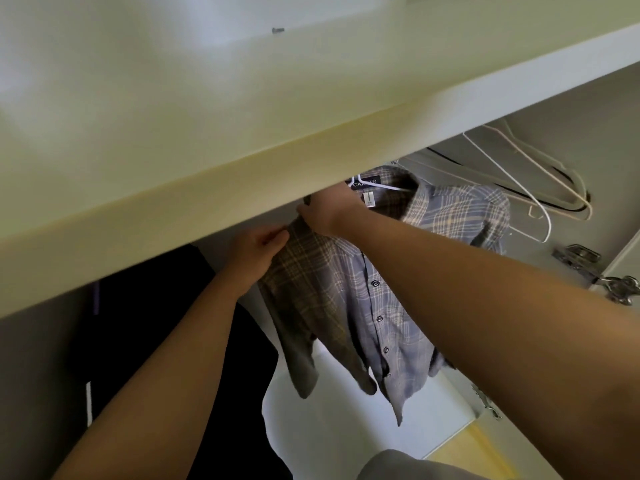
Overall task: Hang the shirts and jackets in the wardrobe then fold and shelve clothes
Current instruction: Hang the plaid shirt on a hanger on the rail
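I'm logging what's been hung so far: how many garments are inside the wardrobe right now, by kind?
plaid shirt, on a white hanger: 1
dark garment, at the left: 1 (too dark to tell if it hides more)
Total: 2

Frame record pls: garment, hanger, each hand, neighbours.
garment: plaid shirt, button-front, hanging inside the wardrobe
hanger: white hanger in its collar
left hand: pinches the shirt's shoulder
right hand: grips the shirt near the collar, fingertips partly hidden by the shelf
neighbours: dark garment on the left; empty hangers on the right
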{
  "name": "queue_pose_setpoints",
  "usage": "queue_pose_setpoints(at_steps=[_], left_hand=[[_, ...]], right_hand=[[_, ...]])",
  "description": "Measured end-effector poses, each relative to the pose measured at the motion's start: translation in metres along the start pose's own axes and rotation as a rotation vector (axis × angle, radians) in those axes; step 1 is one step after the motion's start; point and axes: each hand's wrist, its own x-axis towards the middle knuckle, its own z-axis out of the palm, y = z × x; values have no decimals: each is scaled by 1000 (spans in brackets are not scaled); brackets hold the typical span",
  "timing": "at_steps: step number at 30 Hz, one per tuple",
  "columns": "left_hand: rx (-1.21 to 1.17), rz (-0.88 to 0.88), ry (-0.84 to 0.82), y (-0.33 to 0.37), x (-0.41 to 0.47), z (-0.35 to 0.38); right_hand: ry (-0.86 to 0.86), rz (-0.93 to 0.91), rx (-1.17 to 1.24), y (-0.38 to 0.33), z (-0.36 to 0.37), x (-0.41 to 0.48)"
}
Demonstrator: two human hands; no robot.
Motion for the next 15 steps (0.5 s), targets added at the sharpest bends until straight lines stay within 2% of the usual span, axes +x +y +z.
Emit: queue_pose_setpoints(at_steps=[2,4,9,11,13,15], left_hand=[[93,54,81,0,0,6],[131,61,150,-3,1,10],[110,0,195,-4,8,10],[73,-8,183,3,10,11],[15,18,181,15,9,15],[-3,81,183,31,8,21]], right_hand=[[0,-21,-32,-1,-2,-6],[102,-24,-97,1,-2,-16],[670,-180,-158,35,-3,-42],[821,-150,-121,56,-8,-47],[858,-53,-98,76,-12,-50],[776,35,-86,96,-16,-51]])
